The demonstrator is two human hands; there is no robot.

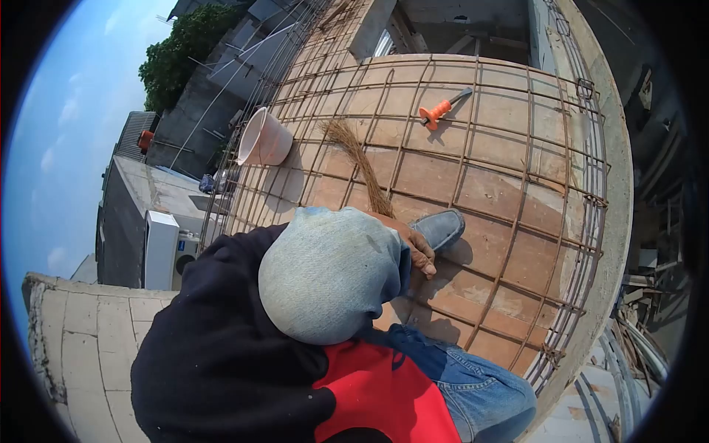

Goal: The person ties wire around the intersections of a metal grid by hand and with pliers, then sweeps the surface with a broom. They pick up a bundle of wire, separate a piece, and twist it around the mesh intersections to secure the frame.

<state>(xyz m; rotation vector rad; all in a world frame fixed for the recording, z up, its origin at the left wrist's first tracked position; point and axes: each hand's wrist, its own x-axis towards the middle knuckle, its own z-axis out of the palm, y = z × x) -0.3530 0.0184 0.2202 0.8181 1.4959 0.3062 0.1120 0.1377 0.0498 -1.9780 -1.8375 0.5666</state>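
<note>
My left arm, in a dark sleeve, bends around my raised knee in worn light denim. Past the knee, my left hand shows with its fingers curled together beside my grey shoe. What those fingers hold, if anything, is too small to make out. The hand hangs over a grid of rebar that lies on brown plywood boards. A stick broom rests on the grid, its lower end hidden near my forearm. Farther off lies a chisel with an orange hand guard. My right hand is out of view.
A pale bucket stands on the rebar at the left. Bundled bars run along the concrete edge at right, with a drop beyond it. A walled opening lies at the far end. An air-conditioner unit is at left.
</note>
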